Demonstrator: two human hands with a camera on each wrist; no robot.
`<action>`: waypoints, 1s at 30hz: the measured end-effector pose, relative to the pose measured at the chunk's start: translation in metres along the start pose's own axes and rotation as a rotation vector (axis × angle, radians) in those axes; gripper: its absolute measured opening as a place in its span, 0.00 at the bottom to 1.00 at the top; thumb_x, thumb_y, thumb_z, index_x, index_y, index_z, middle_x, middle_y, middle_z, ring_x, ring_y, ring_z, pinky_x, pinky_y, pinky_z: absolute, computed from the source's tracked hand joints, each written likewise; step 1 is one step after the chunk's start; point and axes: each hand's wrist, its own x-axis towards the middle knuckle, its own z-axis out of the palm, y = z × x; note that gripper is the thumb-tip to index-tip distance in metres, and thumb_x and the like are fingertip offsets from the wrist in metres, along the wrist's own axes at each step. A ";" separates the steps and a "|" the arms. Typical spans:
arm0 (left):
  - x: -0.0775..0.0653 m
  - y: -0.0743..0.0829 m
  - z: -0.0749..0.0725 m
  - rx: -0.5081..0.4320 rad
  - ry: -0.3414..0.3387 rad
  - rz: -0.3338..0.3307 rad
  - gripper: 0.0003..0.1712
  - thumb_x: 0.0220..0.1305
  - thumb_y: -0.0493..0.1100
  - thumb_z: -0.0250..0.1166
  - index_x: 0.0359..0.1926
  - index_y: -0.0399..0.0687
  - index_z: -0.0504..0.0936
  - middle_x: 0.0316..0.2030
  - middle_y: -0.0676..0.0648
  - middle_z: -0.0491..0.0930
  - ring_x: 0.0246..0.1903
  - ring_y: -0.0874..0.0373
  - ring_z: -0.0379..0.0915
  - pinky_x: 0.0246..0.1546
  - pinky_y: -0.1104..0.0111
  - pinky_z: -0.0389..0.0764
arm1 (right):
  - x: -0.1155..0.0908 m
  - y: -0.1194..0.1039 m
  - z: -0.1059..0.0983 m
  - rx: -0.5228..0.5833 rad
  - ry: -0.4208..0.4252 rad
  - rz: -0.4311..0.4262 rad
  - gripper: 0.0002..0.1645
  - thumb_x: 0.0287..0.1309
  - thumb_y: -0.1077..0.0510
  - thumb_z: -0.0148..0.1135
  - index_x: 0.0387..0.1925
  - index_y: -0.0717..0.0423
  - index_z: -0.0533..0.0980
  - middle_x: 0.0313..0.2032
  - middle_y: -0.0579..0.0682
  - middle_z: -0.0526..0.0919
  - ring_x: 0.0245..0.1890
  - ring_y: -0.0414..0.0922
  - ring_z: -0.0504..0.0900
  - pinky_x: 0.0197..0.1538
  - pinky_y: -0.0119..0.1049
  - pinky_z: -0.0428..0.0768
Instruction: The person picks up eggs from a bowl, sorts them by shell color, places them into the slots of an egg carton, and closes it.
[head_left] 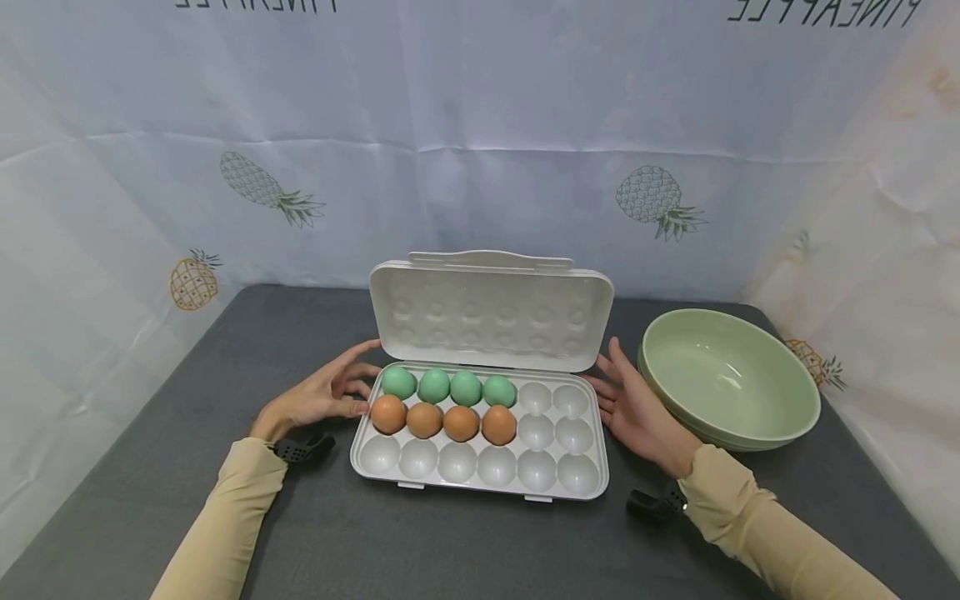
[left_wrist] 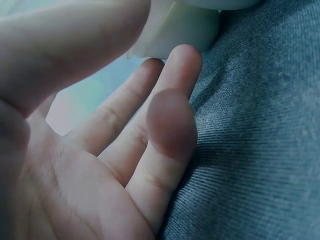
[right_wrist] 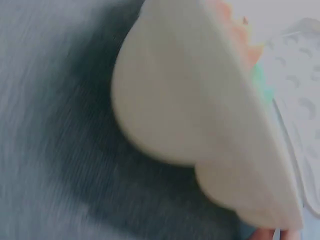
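A white plastic egg box (head_left: 536, 492) lies on the dark cloth with its lid (head_left: 491, 325) raised at the back. Several green eggs (head_left: 434, 386) sit along its back row, and several brown eggs (head_left: 461, 424) fill the left part of the middle row. Bare cups show along the front and at the right. My left hand (head_left: 318, 396) is at the box's left end, fingers loosely bent, fingertips right at the rim. At the opposite end, my right hand (head_left: 641, 412) has its fingers extended against the side. The right wrist view shows the box's rounded underside (right_wrist: 160, 100) close up.
Light green bowls (head_left: 731, 379), one inside another, stand to the right, just beyond my right hand. A dark cloth (head_left: 420, 542) covers the table. Behind and at both sides hangs a white curtain (head_left: 450, 92) printed with pineapples.
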 end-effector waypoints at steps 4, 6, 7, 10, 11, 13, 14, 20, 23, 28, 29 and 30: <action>0.000 0.000 0.001 0.017 0.014 0.005 0.55 0.66 0.30 0.67 0.82 0.45 0.40 0.65 0.31 0.67 0.45 0.63 0.82 0.41 0.69 0.83 | -0.001 -0.001 0.003 0.051 0.031 0.022 0.59 0.67 0.20 0.36 0.82 0.43 0.28 0.82 0.60 0.37 0.84 0.54 0.37 0.83 0.48 0.40; 0.000 0.000 0.001 0.024 0.020 0.003 0.55 0.66 0.31 0.67 0.81 0.43 0.39 0.66 0.22 0.62 0.46 0.63 0.82 0.41 0.68 0.84 | -0.001 -0.002 0.004 0.078 0.041 0.032 0.58 0.68 0.21 0.37 0.82 0.44 0.28 0.82 0.59 0.38 0.84 0.53 0.38 0.84 0.47 0.41; 0.000 -0.001 0.001 0.024 0.022 0.000 0.55 0.66 0.30 0.67 0.81 0.43 0.39 0.66 0.20 0.61 0.46 0.63 0.82 0.42 0.68 0.84 | -0.001 -0.002 0.004 0.108 0.047 0.039 0.58 0.68 0.21 0.39 0.82 0.43 0.29 0.82 0.59 0.38 0.84 0.53 0.39 0.84 0.46 0.41; -0.001 -0.001 0.002 0.018 0.030 -0.011 0.55 0.65 0.30 0.68 0.81 0.43 0.40 0.67 0.18 0.59 0.46 0.64 0.82 0.42 0.68 0.85 | -0.002 -0.003 0.005 0.185 0.052 0.060 0.59 0.68 0.21 0.42 0.82 0.42 0.30 0.83 0.56 0.37 0.84 0.51 0.38 0.84 0.45 0.40; -0.001 -0.001 0.003 0.017 0.032 -0.010 0.55 0.65 0.30 0.67 0.81 0.42 0.40 0.67 0.18 0.59 0.46 0.64 0.81 0.42 0.68 0.85 | -0.003 -0.004 0.006 0.205 0.053 0.064 0.59 0.67 0.21 0.42 0.83 0.41 0.31 0.83 0.56 0.37 0.84 0.50 0.38 0.84 0.44 0.40; -0.001 -0.001 0.003 0.012 0.035 -0.009 0.55 0.65 0.29 0.67 0.81 0.42 0.40 0.67 0.18 0.59 0.46 0.64 0.81 0.42 0.68 0.85 | -0.003 -0.005 0.007 0.226 0.058 0.071 0.60 0.66 0.20 0.44 0.83 0.40 0.31 0.83 0.55 0.36 0.84 0.50 0.37 0.84 0.44 0.39; -0.001 -0.002 0.003 0.010 0.036 -0.008 0.55 0.65 0.29 0.67 0.81 0.42 0.40 0.67 0.18 0.59 0.46 0.65 0.81 0.42 0.68 0.85 | -0.003 -0.005 0.007 0.216 0.058 0.074 0.60 0.65 0.20 0.43 0.83 0.40 0.31 0.83 0.55 0.36 0.84 0.50 0.37 0.84 0.44 0.39; -0.002 -0.003 0.004 0.035 0.043 0.025 0.50 0.68 0.29 0.64 0.80 0.44 0.44 0.67 0.18 0.58 0.45 0.66 0.80 0.41 0.68 0.84 | -0.003 -0.004 0.006 0.186 0.070 0.072 0.52 0.71 0.26 0.44 0.83 0.38 0.34 0.83 0.54 0.40 0.83 0.48 0.43 0.79 0.38 0.54; -0.003 0.000 0.005 0.030 0.084 0.026 0.34 0.78 0.36 0.55 0.78 0.50 0.53 0.68 0.24 0.62 0.46 0.67 0.79 0.37 0.68 0.82 | -0.003 -0.002 0.004 0.211 0.052 0.068 0.38 0.73 0.30 0.44 0.79 0.29 0.51 0.83 0.53 0.39 0.83 0.48 0.43 0.78 0.38 0.54; 0.004 0.014 0.011 -0.060 0.209 -0.066 0.26 0.80 0.65 0.32 0.60 0.64 0.70 0.61 0.61 0.73 0.51 0.69 0.78 0.33 0.66 0.79 | -0.006 0.003 0.000 0.229 0.019 0.050 0.12 0.76 0.34 0.45 0.54 0.25 0.70 0.83 0.53 0.39 0.84 0.49 0.40 0.82 0.41 0.47; 0.006 0.017 0.012 -0.069 0.240 -0.084 0.29 0.77 0.69 0.29 0.57 0.65 0.71 0.58 0.66 0.72 0.51 0.69 0.78 0.34 0.65 0.79 | -0.006 0.004 0.000 0.226 0.013 0.046 0.12 0.77 0.35 0.45 0.54 0.25 0.69 0.83 0.54 0.39 0.84 0.49 0.39 0.82 0.41 0.46; 0.009 0.020 0.014 -0.067 0.270 -0.097 0.33 0.75 0.71 0.27 0.56 0.63 0.72 0.58 0.63 0.73 0.51 0.69 0.78 0.34 0.64 0.79 | -0.006 0.004 -0.001 0.228 0.008 0.043 0.12 0.77 0.35 0.45 0.54 0.25 0.70 0.83 0.54 0.39 0.84 0.49 0.39 0.82 0.42 0.44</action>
